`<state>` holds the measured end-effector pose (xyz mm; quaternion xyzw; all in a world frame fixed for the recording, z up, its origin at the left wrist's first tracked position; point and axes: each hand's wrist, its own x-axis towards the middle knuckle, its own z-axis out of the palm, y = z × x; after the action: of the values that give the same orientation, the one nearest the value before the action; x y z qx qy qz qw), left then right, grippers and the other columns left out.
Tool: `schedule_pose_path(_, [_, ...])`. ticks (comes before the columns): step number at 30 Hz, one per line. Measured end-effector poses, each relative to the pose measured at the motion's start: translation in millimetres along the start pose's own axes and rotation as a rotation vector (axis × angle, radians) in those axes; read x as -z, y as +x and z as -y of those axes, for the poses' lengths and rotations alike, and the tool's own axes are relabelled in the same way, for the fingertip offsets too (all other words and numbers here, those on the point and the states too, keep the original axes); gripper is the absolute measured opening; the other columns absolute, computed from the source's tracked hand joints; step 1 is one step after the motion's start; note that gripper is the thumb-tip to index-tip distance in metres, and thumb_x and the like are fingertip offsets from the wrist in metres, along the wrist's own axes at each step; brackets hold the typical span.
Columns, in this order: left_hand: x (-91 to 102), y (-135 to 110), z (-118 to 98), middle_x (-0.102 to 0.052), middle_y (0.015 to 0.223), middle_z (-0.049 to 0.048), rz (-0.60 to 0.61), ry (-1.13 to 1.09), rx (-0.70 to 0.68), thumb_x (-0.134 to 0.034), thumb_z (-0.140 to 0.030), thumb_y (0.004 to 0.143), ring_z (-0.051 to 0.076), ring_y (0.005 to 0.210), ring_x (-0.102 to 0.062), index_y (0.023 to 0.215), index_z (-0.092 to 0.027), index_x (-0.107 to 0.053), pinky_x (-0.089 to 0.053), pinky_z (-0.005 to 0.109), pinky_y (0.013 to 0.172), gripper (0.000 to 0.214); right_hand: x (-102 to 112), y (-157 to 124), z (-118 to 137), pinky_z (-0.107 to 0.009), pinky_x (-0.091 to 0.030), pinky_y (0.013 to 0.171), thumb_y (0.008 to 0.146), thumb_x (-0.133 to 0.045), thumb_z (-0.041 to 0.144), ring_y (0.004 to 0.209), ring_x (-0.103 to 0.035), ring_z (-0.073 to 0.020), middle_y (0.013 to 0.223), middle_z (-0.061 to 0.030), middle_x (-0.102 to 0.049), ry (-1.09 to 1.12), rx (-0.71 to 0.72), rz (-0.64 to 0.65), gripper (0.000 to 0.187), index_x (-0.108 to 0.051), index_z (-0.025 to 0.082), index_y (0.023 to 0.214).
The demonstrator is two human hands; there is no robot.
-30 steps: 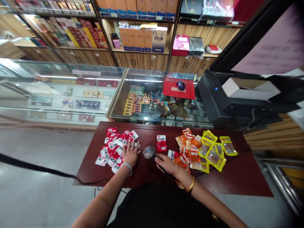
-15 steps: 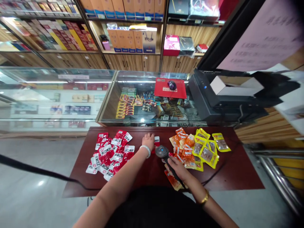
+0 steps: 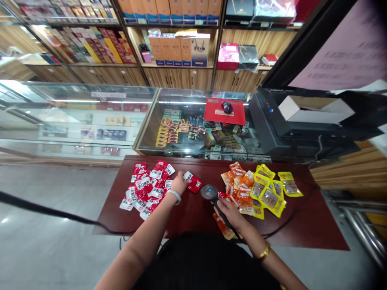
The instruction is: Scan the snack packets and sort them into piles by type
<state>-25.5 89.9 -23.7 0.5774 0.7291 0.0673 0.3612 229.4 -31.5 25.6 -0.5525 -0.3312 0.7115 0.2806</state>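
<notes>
My left hand (image 3: 179,183) pinches the white end of a red and white snack packet (image 3: 194,184) above the brown table (image 3: 181,219). A handheld barcode scanner (image 3: 209,192) is in my right hand (image 3: 230,213), fingers wrapped round its handle, its head pointing toward the middle of the table. To the left lies a loose pile of red and white packets (image 3: 145,184). Right of the scanner are orange packets (image 3: 242,185), partly covered by yellow packets (image 3: 270,197). Another orange packet (image 3: 222,225) lies partly hidden under my right hand.
Behind the table stands a glass display case (image 3: 169,151) with a red mat (image 3: 214,112) and a mouse (image 3: 227,107) on it. A black machine (image 3: 266,129) carries an open white box (image 3: 314,110). A black cable (image 3: 60,213) crosses the left side.
My left hand has moved left and slightly nearer with the red packet, which now shows more fully and turned. My right hand keeps hold of the scanner. The view has shifted slightly.
</notes>
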Motion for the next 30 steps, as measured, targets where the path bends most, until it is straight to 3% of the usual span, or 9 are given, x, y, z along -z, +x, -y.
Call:
schedule_pose_path(4, [11.0,-12.3,15.1,-0.07,0.093,0.0093,-0.064,-0.05,0.036,-0.069,-0.028,0.079,0.021,0.084,-0.067,0.11,-0.017,-0.051,-0.044,0.027,0.072,0.037,-16.4,8.0,4.6,-0.02,-0.025,0.036,0.078,-0.058,0.071,0.035,-0.035,-0.0076,0.049,0.0086,-0.046,-0.034,0.001,0.11,0.049,-0.056,0.023,0.088])
schedule_pose_path(9, [28.5,-29.6,36.0,-0.07,0.096,0.0107,-0.111,-0.096,0.116,-0.069,-0.033,0.08,0.022,0.087,-0.067,0.112,-0.017,-0.051,-0.045,0.028,0.073,0.04,-34.6,20.5,6.5,-0.02,-0.026,0.035,0.077,-0.06,0.071,0.036,-0.036,-0.0079,0.05,0.0077,-0.048,-0.082,-0.022,0.183,0.056,-0.059,0.021,0.103])
schedule_pose_path(14, [68.3,-42.7,71.7,-0.07,0.101,0.0109,-0.235,0.029,0.248,-0.063,-0.042,0.082,0.026,0.093,-0.067,0.121,-0.019,-0.049,-0.046,0.031,0.075,0.047,-46.5,29.8,3.4,-0.02,-0.029,0.037,0.074,-0.065,0.068,0.041,-0.041,-0.0083,0.056,0.0055,-0.051,-0.102,-0.051,0.198,0.058,-0.059,0.02,0.107])
schedule_pose_path(20, [111.5,-45.2,103.1,-0.068,0.111,0.0133,-0.294,0.292,0.265,-0.06,-0.042,0.082,0.03,0.107,-0.062,0.119,-0.02,-0.053,-0.044,0.036,0.087,0.043,-52.6,33.8,2.0,-0.021,-0.027,0.037,0.076,-0.063,0.069,0.042,-0.04,-0.0089,0.057,0.0045,-0.052,-0.124,-0.039,0.223,0.057,-0.06,0.021,0.106])
schedule_pose_path(26, [107.5,-49.2,99.4,-0.052,0.133,0.0177,-0.436,0.375,0.316,-0.065,-0.046,0.077,0.035,0.121,-0.048,0.127,-0.018,-0.051,-0.038,0.043,0.098,0.059,-43.7,26.0,5.5,-0.021,-0.025,0.037,0.074,-0.062,0.071,0.038,-0.037,-0.008,0.053,0.0067,-0.049,-0.092,-0.038,0.178,0.059,-0.059,0.022,0.106])
schedule_pose_path(30, [88.0,-47.7,77.1,-0.044,0.142,0.0164,-0.552,0.364,0.23,-0.062,-0.039,0.08,0.035,0.126,-0.041,0.135,-0.021,-0.046,-0.034,0.046,0.102,0.06,-22.7,13.6,13.0,-0.023,-0.029,0.04,0.074,-0.064,0.069,0.042,-0.042,-0.0098,0.056,0.0046,-0.053,-0.048,0.005,0.057,0.052,-0.061,0.023,0.096])
